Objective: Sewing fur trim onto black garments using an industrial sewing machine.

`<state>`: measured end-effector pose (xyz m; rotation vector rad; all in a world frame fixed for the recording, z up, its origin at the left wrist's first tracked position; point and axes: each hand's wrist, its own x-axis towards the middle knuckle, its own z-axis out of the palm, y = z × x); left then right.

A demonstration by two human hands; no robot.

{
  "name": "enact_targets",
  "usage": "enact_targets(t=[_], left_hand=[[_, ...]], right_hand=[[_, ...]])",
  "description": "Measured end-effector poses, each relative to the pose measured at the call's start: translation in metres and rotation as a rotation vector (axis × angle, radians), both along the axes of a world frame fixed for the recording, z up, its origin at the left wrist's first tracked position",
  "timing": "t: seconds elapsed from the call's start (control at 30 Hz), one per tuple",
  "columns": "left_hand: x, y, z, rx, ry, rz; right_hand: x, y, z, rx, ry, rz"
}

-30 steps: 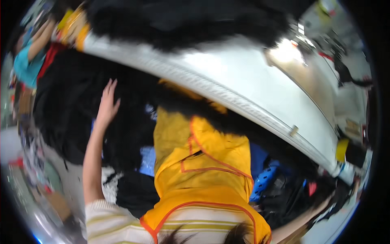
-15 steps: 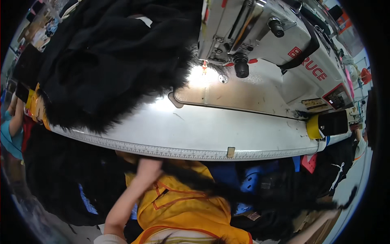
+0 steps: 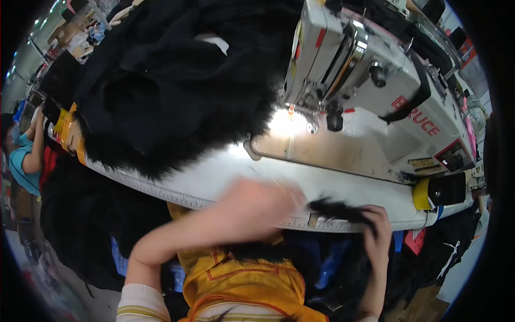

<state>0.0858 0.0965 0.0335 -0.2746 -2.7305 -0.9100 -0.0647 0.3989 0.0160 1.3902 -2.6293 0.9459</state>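
Observation:
My right hand [image 3: 377,228] is closed round a black fur strip [image 3: 337,208], whose end sticks out to the left over the table's front edge. My left hand [image 3: 260,201] is above the white tabletop, left of the strip; motion smears its fingers, so whether it grips anything is unclear. More dark fur shows in my lap, below my left forearm. Beyond my hands stands a white sewing machine [image 3: 359,70], its lamp lit at the needle. A large black garment [image 3: 177,91] with a fur edge covers the table's left side, its trim reaching close to the needle.
A ruler tape [image 3: 161,191] runs along the front edge of the white table [image 3: 214,174]. At the right end sits a yellow and black holder [image 3: 424,194]. Dark fabric [image 3: 91,214] hangs below on the left. At far left, another person's arm [image 3: 35,153] shows.
My left hand has risen from my lap to above the tabletop. My right hand has come in from the far lower right to the table edge, bringing the fur strip up.

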Motion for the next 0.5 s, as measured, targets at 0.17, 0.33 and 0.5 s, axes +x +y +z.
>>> enact_targets(t=[0.17, 0.33, 0.5], left_hand=[[-0.047, -0.163, 0.006, -0.65, 0.27, 0.593], [-0.057, -0.316, 0.005, -0.256, 0.357, 0.81], [0.042, -0.426, 0.07, 0.692, 0.539, 0.758]], right_hand=[[-0.02, -0.101, 0.014, -0.003, -0.132, 0.308], [-0.033, -0.154, 0.002, 0.098, 0.109, 0.53], [-0.028, -0.156, 0.005, 0.036, 0.131, 0.594]])
